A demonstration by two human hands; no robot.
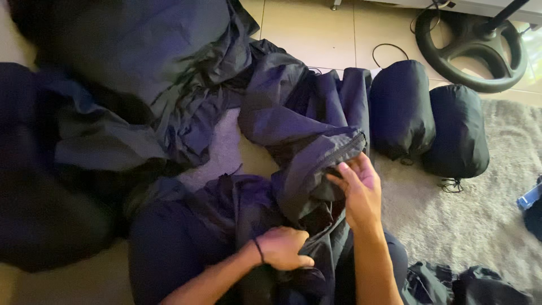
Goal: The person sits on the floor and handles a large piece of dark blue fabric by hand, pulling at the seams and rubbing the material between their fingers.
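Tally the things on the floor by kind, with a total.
Packed dark stuff sacks: 2
Loose dark fabric spread, gripped by left hand and right hand: 1
Black round stand base: 1
Grey rug: 1
Total: 5

Crumpled dark navy sleeping bag (293, 130), unzipped and spread loosely across rug and tiled floor, one zippered edge bunched upward.
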